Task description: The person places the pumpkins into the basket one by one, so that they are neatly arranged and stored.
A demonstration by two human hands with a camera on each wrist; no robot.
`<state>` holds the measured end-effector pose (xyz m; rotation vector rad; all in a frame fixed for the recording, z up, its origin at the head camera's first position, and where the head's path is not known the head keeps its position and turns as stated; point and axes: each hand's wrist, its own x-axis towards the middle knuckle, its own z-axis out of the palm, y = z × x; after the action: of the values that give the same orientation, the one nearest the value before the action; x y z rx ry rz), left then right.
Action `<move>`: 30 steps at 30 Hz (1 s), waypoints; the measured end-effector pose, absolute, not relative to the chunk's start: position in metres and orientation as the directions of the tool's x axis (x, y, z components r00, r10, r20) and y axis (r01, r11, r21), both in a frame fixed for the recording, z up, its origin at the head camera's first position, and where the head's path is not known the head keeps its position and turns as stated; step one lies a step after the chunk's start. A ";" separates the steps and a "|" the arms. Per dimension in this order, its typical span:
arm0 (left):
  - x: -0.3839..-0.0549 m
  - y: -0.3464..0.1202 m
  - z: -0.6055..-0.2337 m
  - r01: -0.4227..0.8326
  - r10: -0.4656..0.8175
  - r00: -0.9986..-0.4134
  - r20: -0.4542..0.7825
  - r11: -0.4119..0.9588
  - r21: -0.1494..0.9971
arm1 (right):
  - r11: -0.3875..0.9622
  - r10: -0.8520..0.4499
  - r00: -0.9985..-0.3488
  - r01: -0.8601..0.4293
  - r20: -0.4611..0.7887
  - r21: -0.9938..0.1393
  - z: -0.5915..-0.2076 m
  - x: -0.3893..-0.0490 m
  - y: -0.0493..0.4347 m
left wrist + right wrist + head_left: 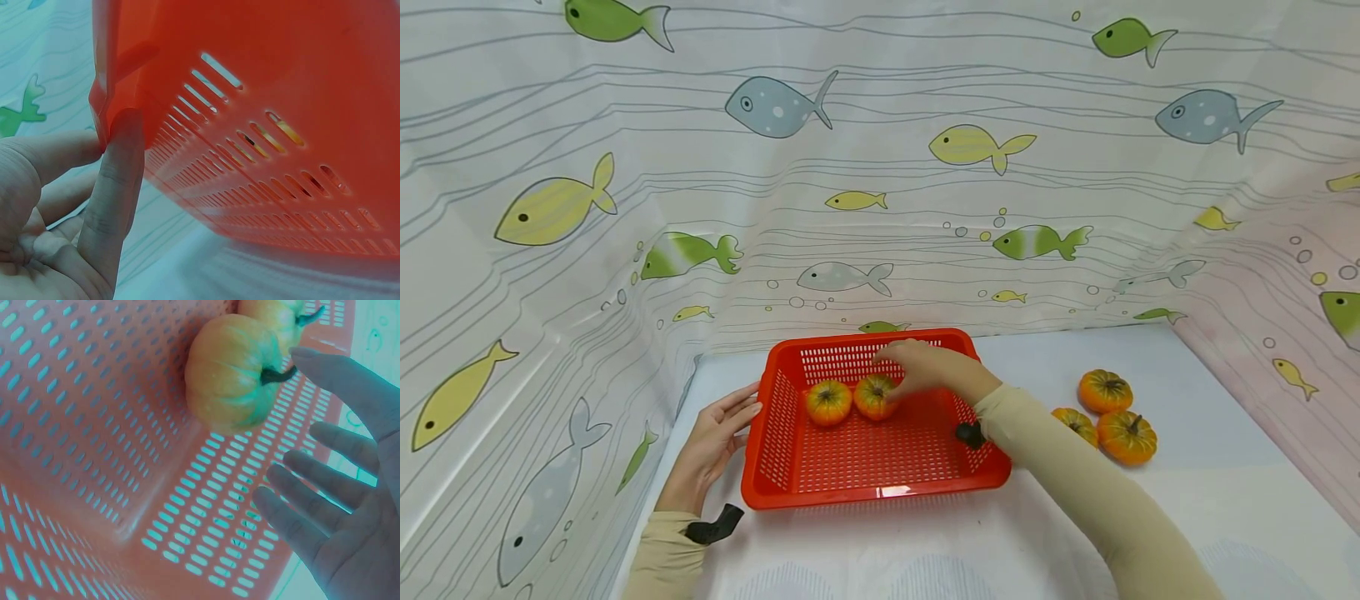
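A red plastic basket (880,492) with slotted walls stands on the table. Two small orange pumpkins lie in its back left part: a left pumpkin (828,403) and a right pumpkin (872,397). My left hand (713,442) pinches the basket's left rim (103,94) between thumb and fingers. Inside the basket, my right hand (931,369) hovers at the right pumpkin, overlapping its edge in the head view. Seen from the right wrist, its fingers (312,494) are spread and hold nothing, close to the nearer pumpkin (231,375) and its dark stem.
To the right of the basket, three more pumpkins sit close together on the table: a back one (1105,391), a front one (1127,437) and one partly hidden by the right sleeve (1075,425). A fish-patterned curtain (910,242) encloses the back and sides.
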<state>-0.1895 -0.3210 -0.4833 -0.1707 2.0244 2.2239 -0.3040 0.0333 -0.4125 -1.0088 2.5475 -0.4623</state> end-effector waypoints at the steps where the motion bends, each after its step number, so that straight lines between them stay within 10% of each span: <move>1: -0.189 -0.321 -0.483 -0.170 0.023 -0.985 -0.168 -0.091 0.981 | 0.692 -0.703 -0.680 -0.586 -0.207 -0.422 -0.412 -0.305 0.035; 30: -0.187 -0.319 -0.481 -0.176 0.018 -0.984 -0.176 -0.108 0.978 | 0.718 -0.645 -0.760 -0.564 -0.084 -0.409 -0.381 -0.301 0.117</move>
<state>-0.1869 -0.3194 -0.4805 -0.1796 2.0050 2.2382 -0.3012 0.1167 -0.3809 -0.9647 2.7022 -0.5364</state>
